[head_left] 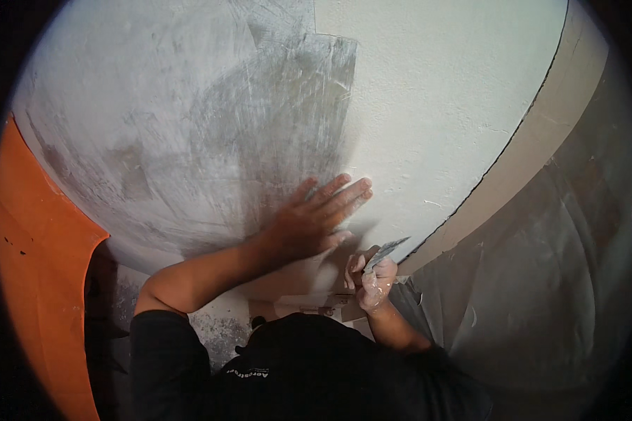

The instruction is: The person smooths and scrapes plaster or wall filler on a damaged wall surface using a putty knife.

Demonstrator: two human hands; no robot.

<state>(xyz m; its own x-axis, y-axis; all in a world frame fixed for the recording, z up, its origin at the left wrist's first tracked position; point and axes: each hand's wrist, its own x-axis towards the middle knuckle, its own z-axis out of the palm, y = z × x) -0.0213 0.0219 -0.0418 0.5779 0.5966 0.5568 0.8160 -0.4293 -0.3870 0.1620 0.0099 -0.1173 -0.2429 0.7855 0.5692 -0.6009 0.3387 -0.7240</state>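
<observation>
The flat grey scraper (387, 254) is at the lower right of the wall (428, 105), in my right hand (374, 286). I pinch its lower part between closed fingers, with the blade slanting up and to the right, probably so that its edge sits clear of my knuckles. Whether that edge touches the wall I cannot tell. My fingers there are smeared white.

My left hand (316, 216) holds nothing: its fingers are spread, palm toward the wall, at the border between the streaked grey patch (288, 112) and the paler surface. I judge that I fan them to feel or steady against that surface, though firm contact is hard to confirm.

Further right, a dark jagged line (495, 160) parts the wall from a beige strip (541, 133). Beyond it hangs a grey sheet (527, 302); an orange sheet (38, 266) hangs far left, both perhaps placed as covers
</observation>
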